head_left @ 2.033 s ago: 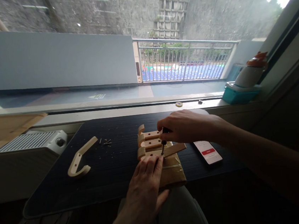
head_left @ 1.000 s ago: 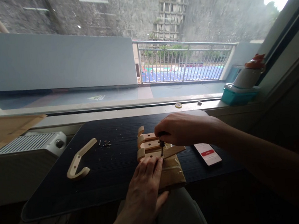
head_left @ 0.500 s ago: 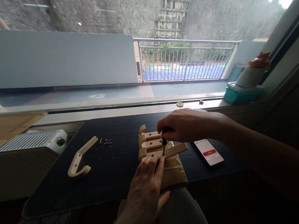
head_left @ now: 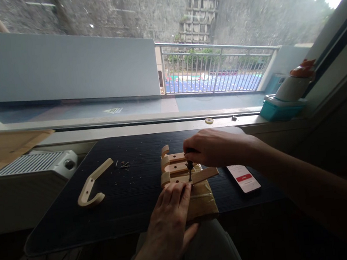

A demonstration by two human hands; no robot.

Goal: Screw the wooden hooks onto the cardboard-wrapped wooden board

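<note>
My right hand (head_left: 204, 147) is closed round the dark handle of a screwdriver (head_left: 190, 170) held upright. Its tip meets a screw in the nearest of several pale wooden hooks (head_left: 165, 179). These lie side by side on a block wrapped in shiny brown tape (head_left: 201, 203). My left hand (head_left: 172, 206) presses the nearest hook against the block, fingers together on top and thumb lower along the block's near side. That hook's straight arm (head_left: 207, 174) slants off to the right. A loose wooden hook (head_left: 90, 188) with screw holes lies at the left.
Several small screws (head_left: 124, 165) and wood crumbs lie on the black table (head_left: 131, 204). A phone (head_left: 243, 178) rests right of the block. On the windowsill stand a teal box (head_left: 278, 109) with a bottle on it and a yellow roll (head_left: 209, 121). A heater (head_left: 40, 160) stands left.
My right hand has shifted slightly and its wrist has turned a little, still round the screwdriver. My left hand stays in place on the hook.
</note>
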